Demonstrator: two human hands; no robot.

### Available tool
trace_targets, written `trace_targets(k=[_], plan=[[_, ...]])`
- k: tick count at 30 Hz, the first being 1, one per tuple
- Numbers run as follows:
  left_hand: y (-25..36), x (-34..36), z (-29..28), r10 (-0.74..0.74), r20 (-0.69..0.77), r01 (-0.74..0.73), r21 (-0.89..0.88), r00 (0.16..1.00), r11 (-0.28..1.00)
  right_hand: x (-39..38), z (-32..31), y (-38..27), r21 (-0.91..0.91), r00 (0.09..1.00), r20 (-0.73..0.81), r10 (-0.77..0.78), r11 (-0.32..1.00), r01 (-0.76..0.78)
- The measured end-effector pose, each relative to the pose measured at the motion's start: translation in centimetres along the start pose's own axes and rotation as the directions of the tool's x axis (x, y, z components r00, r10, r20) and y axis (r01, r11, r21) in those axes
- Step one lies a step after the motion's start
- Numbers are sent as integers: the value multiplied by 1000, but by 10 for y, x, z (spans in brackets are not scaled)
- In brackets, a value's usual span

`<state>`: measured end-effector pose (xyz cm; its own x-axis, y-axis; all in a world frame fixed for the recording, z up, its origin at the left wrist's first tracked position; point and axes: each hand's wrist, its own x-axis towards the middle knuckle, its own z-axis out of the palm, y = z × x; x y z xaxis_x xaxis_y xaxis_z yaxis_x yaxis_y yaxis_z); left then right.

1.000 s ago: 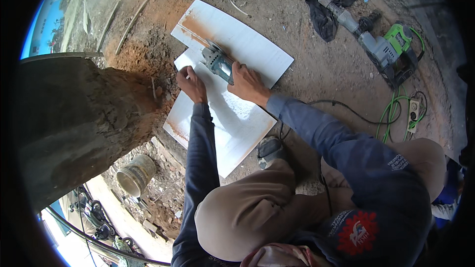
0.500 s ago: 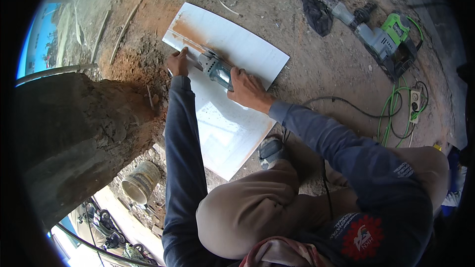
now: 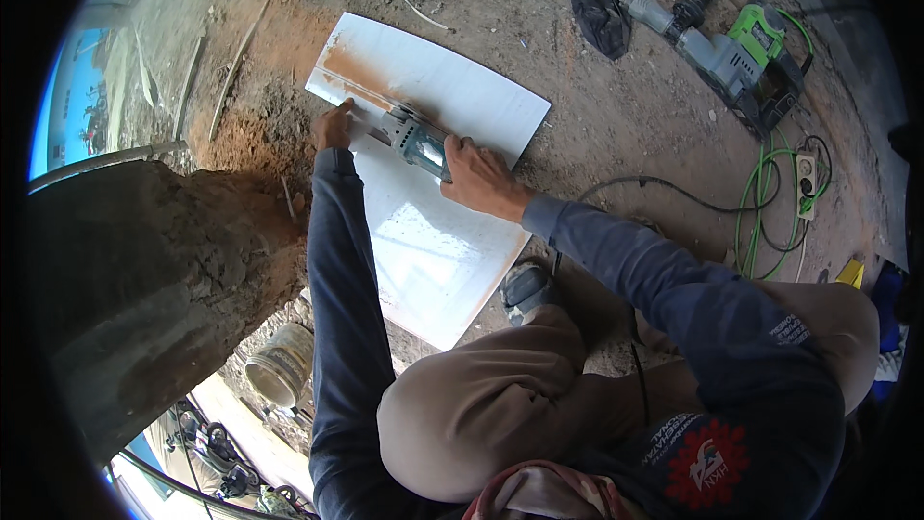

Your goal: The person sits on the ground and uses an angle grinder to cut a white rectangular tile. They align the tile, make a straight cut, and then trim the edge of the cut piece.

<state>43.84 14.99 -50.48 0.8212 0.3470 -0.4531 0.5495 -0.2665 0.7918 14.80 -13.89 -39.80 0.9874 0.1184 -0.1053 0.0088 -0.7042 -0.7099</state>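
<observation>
Since a second ago the left hand has moved from beside the grinder's head out to the left edge of the white sheet, while the right hand keeps its place on the tool.

Closest are the person's knees in tan trousers, a red-patterned cloth between them and the dark top at the lower edge. A dark shoe stands just beside the sheet's lower right side.

The white sheet lies on the ground in front, with bright reflections on its nearer part. The angle grinder is over its upper half, disc end toward the upper left; the right hand wraps its fingers around the body. The left hand's fingers are bent at the sheet's edge; I cannot tell whether they pinch it or only rest there. Reddish dust covers the far left corner, crossed by a pale line.

A bucket sits on rubble to the left, near a thick grey column. Off to the right, green cable loops beside a socket strip. Beyond lies a green-and-grey power hammer, its tip by a dark cloth.
</observation>
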Motion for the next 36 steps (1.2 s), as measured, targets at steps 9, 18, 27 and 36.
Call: trace_targets(k=[9,18,27,36], plan=[[5,-12,1,38,35,-36,-55,999,998,-9,6,4,-33,998,-53,-19,999,17],[21,-46,7,32,42,-29,-59,999,998,-16,3,8,-29,1000,-14,6,1000,-7],[11,-36,4,114,52,-111,-61,992,992,-22,4,13,-47,1000,10,16,999,-16],[18,-50,5,111,32,-111,6,993,994,-31,-1,14,-57,1000,20,24,998,-23]])
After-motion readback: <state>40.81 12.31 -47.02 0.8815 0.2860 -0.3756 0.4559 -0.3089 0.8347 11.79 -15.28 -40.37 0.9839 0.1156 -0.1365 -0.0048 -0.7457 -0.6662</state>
